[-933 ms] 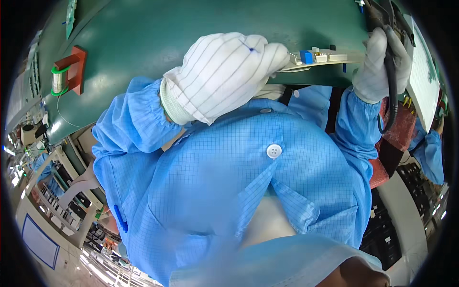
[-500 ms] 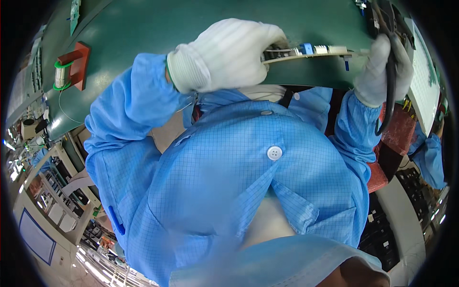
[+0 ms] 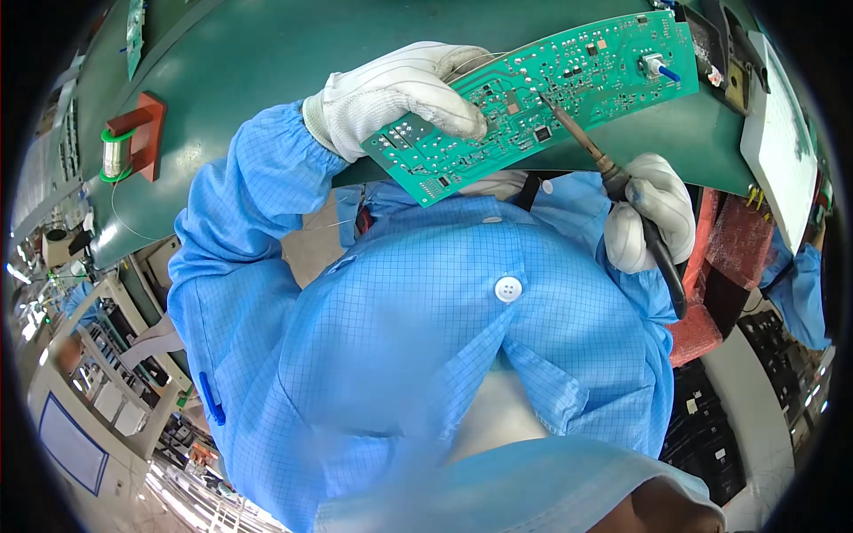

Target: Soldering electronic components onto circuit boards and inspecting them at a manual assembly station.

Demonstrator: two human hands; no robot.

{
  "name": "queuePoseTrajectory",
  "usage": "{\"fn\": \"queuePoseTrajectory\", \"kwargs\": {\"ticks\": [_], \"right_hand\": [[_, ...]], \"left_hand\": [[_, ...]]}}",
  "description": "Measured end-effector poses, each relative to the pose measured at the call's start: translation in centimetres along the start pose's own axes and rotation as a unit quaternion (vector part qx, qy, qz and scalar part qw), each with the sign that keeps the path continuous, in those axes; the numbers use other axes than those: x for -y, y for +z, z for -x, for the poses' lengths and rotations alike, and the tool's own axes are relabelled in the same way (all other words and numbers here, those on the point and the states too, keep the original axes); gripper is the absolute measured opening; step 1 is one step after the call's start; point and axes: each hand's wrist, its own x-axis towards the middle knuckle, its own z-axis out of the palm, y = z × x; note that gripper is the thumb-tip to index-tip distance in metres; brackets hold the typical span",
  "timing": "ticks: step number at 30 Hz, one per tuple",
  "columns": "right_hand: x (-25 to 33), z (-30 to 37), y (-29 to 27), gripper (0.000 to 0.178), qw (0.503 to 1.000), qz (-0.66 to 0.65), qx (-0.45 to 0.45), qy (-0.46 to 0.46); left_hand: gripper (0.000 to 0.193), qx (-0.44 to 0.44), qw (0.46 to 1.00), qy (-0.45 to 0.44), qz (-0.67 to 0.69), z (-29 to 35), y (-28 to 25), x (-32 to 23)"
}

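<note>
A long, slightly curved green circuit board (image 3: 498, 115) is tilted over the bench, its face with small parts turned to view. My left hand (image 3: 404, 93), in a white glove, grips the board near its left end, thumb on the face and the other fingers mostly hidden behind. A thin wire (image 3: 480, 64) shows beside those fingers at the board's far edge. In my gloved right hand (image 3: 653, 213) is a soldering iron (image 3: 582, 138) with a dark handle, fingers wrapped round it. Its tip points at the middle of the board and looks to touch it or nearly so.
On the green bench (image 3: 258, 53) at left stands a red-brown holder with a solder wire spool (image 3: 115, 153). A dark soldering iron stand (image 3: 724, 67) is at the far right, beside a white tray-like panel (image 3: 782, 133). Red wrapped material (image 3: 737, 240) lies right of my arm.
The board has turned from edge-on to show its green face. My right hand has come left and nearer me, swinging the soldering iron's tip down onto or close above the board.
</note>
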Motion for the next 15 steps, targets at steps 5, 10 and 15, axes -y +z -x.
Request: {"fn": "queuePoseTrajectory", "kwargs": {"ticks": [5,10,15], "right_hand": [[-0.3,-0.6,0.9,0.031,0.997,-0.035,-0.048,-0.04],[-0.4,-0.4,1.1,0.031,0.998,-0.04,-0.043,-0.035],[-0.5,0.1,1.3,0.034,0.996,-0.065,-0.064,-0.009]], "left_hand": [[0.063,0.002,1.0,-0.005,0.007,-0.1,0.2,-0.2],[0.065,-0.003,0.999,-0.012,0.034,0.3,0.4,0.0],[0.066,0.005,0.999,0.003,0.043,0.2,0.2,0.3]]}}
